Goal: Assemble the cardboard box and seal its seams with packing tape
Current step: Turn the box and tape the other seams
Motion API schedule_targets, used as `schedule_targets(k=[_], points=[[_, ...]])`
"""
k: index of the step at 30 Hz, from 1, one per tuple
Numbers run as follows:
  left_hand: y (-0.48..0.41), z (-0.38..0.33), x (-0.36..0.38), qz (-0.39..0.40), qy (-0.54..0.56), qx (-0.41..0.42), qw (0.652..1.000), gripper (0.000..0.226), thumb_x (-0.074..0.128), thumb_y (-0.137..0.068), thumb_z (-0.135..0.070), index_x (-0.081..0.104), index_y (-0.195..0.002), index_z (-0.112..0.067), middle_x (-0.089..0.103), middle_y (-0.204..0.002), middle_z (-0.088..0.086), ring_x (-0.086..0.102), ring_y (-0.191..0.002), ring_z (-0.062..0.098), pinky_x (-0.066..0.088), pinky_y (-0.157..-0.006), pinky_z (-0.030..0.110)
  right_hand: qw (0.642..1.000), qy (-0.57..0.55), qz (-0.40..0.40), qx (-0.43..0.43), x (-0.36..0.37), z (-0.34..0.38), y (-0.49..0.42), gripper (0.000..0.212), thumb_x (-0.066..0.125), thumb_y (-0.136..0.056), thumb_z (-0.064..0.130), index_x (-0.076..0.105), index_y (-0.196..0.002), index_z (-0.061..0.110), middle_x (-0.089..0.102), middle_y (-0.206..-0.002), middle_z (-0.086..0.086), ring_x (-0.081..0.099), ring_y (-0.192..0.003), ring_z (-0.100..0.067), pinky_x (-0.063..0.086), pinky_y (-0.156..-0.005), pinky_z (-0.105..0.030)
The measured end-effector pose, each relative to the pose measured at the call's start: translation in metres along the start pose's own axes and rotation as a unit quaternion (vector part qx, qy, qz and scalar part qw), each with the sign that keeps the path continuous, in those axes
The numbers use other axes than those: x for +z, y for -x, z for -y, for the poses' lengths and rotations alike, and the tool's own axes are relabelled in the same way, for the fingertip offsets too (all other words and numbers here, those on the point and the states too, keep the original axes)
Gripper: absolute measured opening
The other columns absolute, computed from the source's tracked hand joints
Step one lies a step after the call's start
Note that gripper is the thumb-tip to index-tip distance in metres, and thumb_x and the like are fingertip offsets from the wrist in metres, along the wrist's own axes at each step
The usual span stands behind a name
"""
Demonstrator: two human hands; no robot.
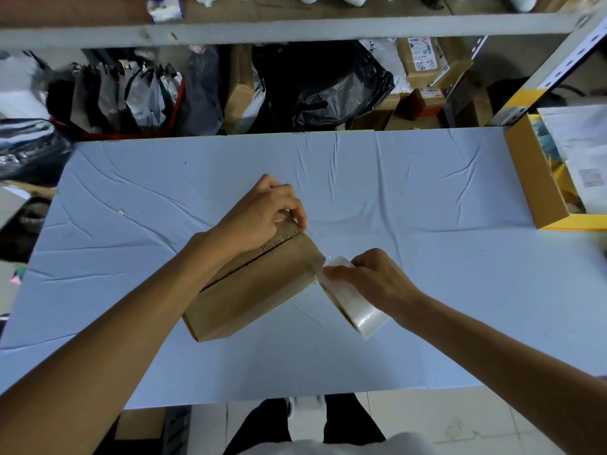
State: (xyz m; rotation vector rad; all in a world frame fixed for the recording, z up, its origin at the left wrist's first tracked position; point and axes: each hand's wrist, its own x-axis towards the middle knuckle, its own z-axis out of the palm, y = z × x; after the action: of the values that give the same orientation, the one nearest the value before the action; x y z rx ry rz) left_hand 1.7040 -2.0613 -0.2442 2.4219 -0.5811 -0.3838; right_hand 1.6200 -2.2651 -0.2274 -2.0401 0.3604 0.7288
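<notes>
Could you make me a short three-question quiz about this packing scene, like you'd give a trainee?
1. True or false: the left hand rests on top of the cardboard box.
2. What does the right hand hold? A) scissors B) a roll of clear packing tape C) a marker
3. Fill in: the box sits on a table covered with a wrinkled light ____ cloth.

Key
1. True: its fingers press near the far end of the centre seam.
2. B: the roll is at the box's right end, where tape seems to run onto the corner.
3. Blue.
</notes>
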Motion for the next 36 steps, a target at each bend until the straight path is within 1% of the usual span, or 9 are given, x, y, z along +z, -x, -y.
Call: schedule_targets(k=[3, 7, 13, 15, 21, 24, 27, 31, 36], points=[[-0.002, 0.001, -0.001, 0.036, -0.015, 0.003, 0.999, 0.052, 0.039, -0.091, 0.012, 0.070, -0.088, -0.030, 0.054, -0.093, -0.005, 0.038, -0.100, 0.013, 0.044, -0.094, 0.038, 1.000, 0.012, -0.003, -0.003, -0.001, 0.000, 0.001, 0.051, 0.071, -0.076, 0.039, 0.032, -0.060, 0.010, 0.028, -0.058, -0.006, 0.028, -0.055, -0.020, 0.020, -0.051, -0.029], [-0.003, -0.001, -0.002, 0.056, -0.022, -0.008, 0.998, 0.056, 0.039, -0.093, 0.011, 0.068, -0.088, -0.037, 0.050, -0.094, -0.003, 0.035, -0.099, 0.011, 0.040, -0.095, 0.033, 1.000, 0.010, -0.001, -0.001, 0.000, -0.001, 0.002, 0.049, 0.070, -0.076, 0.047, 0.041, -0.065, 0.009, 0.033, -0.064, -0.011, 0.032, -0.059, -0.021, 0.023, -0.054, -0.031], [-0.001, -0.007, -0.002, 0.066, -0.024, 0.014, 0.997, 0.067, 0.044, -0.085, 0.020, 0.071, -0.092, -0.041, 0.045, -0.094, -0.014, 0.034, -0.100, 0.008, 0.038, -0.089, 0.018, 1.000, 0.015, 0.000, 0.002, 0.000, -0.002, 0.002, 0.048, 0.069, -0.079, 0.046, 0.041, -0.066, 0.009, 0.031, -0.065, -0.011, 0.031, -0.061, -0.022, 0.022, -0.054, -0.030], [-0.001, -0.011, -0.002, 0.084, -0.021, 0.022, 0.996, 0.066, 0.045, -0.083, 0.020, 0.071, -0.093, -0.039, 0.047, -0.093, -0.016, 0.036, -0.101, 0.006, 0.042, -0.089, 0.022, 1.000, 0.014, 0.004, 0.004, 0.000, -0.003, 0.002, 0.046, 0.069, -0.078, 0.046, 0.043, -0.067, 0.010, 0.033, -0.066, -0.011, 0.032, -0.061, -0.022, 0.023, -0.055, -0.031], [0.004, -0.023, 0.002, 0.129, -0.017, 0.011, 0.991, 0.045, 0.045, -0.093, -0.002, 0.069, -0.100, -0.039, 0.051, -0.095, -0.018, 0.042, -0.102, 0.000, 0.044, -0.097, 0.033, 1.000, 0.012, 0.002, 0.004, -0.001, -0.004, 0.006, 0.044, 0.068, -0.080, 0.043, 0.042, -0.068, 0.009, 0.031, -0.069, -0.012, 0.031, -0.063, -0.022, 0.020, -0.053, -0.030], [0.014, -0.028, 0.005, 0.133, -0.046, 0.017, 0.990, 0.022, 0.059, -0.088, -0.039, 0.065, -0.109, -0.040, 0.055, -0.111, -0.015, 0.031, -0.114, 0.002, 0.031, -0.106, 0.034, 1.000, 0.011, 0.016, -0.004, -0.004, -0.007, 0.007, 0.036, 0.067, -0.081, 0.037, 0.044, -0.069, 0.011, 0.032, -0.071, -0.010, 0.031, -0.064, -0.022, 0.019, -0.050, -0.028], [0.026, -0.026, 0.011, 0.141, -0.136, 0.022, 0.980, 0.062, 0.070, -0.063, -0.069, 0.054, -0.117, -0.043, 0.047, -0.120, -0.018, 0.020, -0.119, 0.004, 0.023, -0.104, 0.035, 0.999, -0.005, 0.036, -0.009, -0.007, -0.007, 0.005, 0.030, 0.067, -0.071, 0.037, 0.049, -0.071, 0.013, 0.035, -0.071, -0.009, 0.034, -0.065, -0.021, 0.022, -0.054, -0.029], [0.028, -0.025, 0.009, 0.086, -0.141, 0.033, 0.986, 0.063, 0.076, -0.063, -0.054, 0.055, -0.121, -0.042, 0.043, -0.119, -0.016, 0.024, -0.121, 0.009, 0.035, -0.101, 0.037, 0.999, -0.016, 0.037, -0.023, -0.007, -0.006, 0.000, 0.023, 0.068, -0.081, 0.027, 0.051, -0.074, 0.013, 0.037, -0.072, -0.010, 0.036, -0.065, -0.021, 0.024, -0.055, -0.030], [0.013, -0.018, 0.000, 0.058, -0.122, 0.046, 0.990, 0.064, 0.075, -0.064, -0.048, 0.056, -0.124, -0.042, 0.043, -0.119, -0.019, 0.026, -0.120, 0.006, 0.035, -0.103, 0.037, 0.998, -0.056, 0.026, -0.032, -0.011, 0.004, -0.004, 0.025, 0.068, -0.076, 0.035, 0.054, -0.076, 0.015, 0.038, -0.072, -0.010, 0.037, -0.066, -0.022, 0.025, -0.058, -0.032]])
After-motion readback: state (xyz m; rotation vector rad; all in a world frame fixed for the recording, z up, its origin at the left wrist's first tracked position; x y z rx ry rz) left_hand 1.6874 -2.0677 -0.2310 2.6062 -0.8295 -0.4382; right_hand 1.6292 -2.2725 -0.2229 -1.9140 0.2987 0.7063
